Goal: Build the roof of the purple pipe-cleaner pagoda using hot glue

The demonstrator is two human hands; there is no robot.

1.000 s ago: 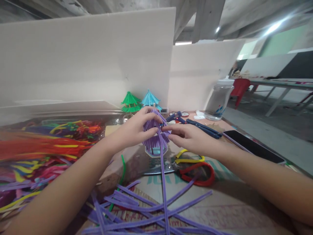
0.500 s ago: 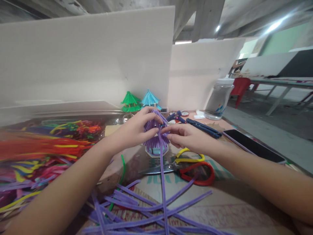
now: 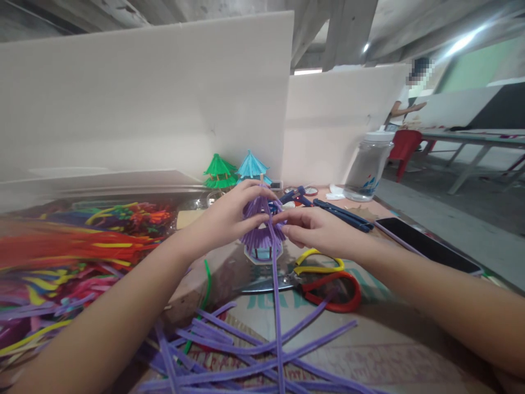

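Observation:
A small purple pavilion-like model point(image 3: 262, 238), its tiered roof covered in pipe cleaners, stands on a pale base in front of me. My left hand point(image 3: 238, 213) is closed around the upper roof from the left, thumb below and fingers over the top, hiding much of it. On the other side, my right hand point(image 3: 311, 225) pinches a long purple pipe cleaner point(image 3: 276, 301) against the roof. The strip's tail hangs towards me, crossing the scissors point(image 3: 330, 290) with one yellow and one red handle. Loose purple pipe cleaners point(image 3: 229, 345) lie across the near tabletop.
Green point(image 3: 220, 171) and light blue models point(image 3: 251, 167) stand behind. A blue glue gun point(image 3: 296, 194), a dark blue long-handled tool point(image 3: 343, 214), a phone point(image 3: 426, 244) and a water bottle point(image 3: 367, 169) sit right. Colourful pipe cleaners point(image 3: 77, 241) heap left. Far right, a person stands.
Both hands keep nearly the same hold. The hanging pipe cleaner has shifted slightly right. More of the person in the background has come into view.

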